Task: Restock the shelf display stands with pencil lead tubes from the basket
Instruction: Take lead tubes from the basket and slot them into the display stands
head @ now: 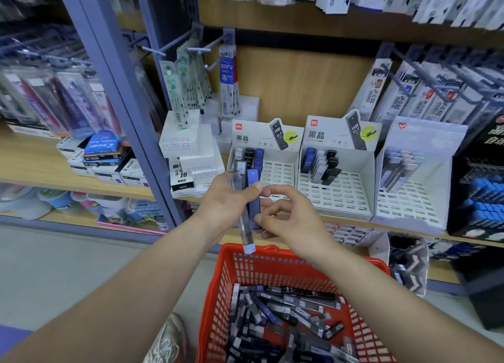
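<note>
Gripping a clear tube (244, 221) and a blue tube (253, 199), left hand (227, 199) fingers closed; right hand (289, 215) fingers pinch the blue one.

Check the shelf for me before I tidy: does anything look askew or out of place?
Mostly the third stand: its tubes lean diagonally rather than sitting upright in slots. The tubes in the basket are just a loose heap, as expected. Both hands hold tubes; nothing looks spilled or damaged.

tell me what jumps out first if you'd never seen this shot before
The red basket at bottom centre, heaped with pencil lead tubes. Just above it, the left hand holds a clear tube and a blue tube while the right hand pinches the blue one, before the white display stands on the shelf.
</note>
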The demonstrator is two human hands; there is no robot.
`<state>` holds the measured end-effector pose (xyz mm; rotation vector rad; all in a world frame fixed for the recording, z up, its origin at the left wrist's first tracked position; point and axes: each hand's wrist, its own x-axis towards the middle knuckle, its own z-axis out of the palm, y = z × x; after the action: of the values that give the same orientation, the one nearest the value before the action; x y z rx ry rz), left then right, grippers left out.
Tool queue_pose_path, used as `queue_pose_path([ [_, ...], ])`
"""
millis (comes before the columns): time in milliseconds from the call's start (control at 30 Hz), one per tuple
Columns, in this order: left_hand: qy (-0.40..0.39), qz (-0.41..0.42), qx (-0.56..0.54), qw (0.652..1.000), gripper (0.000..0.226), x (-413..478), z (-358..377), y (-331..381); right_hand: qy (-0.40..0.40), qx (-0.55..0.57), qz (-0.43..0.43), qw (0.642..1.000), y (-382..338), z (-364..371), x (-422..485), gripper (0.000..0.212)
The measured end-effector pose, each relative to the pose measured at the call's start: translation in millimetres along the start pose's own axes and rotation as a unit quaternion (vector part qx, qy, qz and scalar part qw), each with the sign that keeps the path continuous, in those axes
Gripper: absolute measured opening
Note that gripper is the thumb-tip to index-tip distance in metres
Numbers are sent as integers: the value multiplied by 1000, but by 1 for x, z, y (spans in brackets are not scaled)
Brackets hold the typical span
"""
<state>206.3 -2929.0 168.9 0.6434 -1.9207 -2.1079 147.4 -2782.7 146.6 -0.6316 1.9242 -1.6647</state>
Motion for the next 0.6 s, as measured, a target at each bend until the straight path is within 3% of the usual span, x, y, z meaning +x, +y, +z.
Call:
queue_pose_path([
  [167, -9, 17, 72, 997, 15, 4, 0, -3, -45, -39, 23, 998, -4, -15, 0, 71],
  [400, -13, -22, 59, 998, 28, 3, 14, -4, -129, -113, 13, 985, -5, -43, -5, 103],
  [500, -25, -21, 81, 996, 27, 3, 23, -5, -140, -128, 5, 982, -7, -54, -6, 94],
  [600, -27, -21, 70, 997, 21, 5, 30, -5, -92, -86, 3, 992, -6, -62, -4, 63],
])
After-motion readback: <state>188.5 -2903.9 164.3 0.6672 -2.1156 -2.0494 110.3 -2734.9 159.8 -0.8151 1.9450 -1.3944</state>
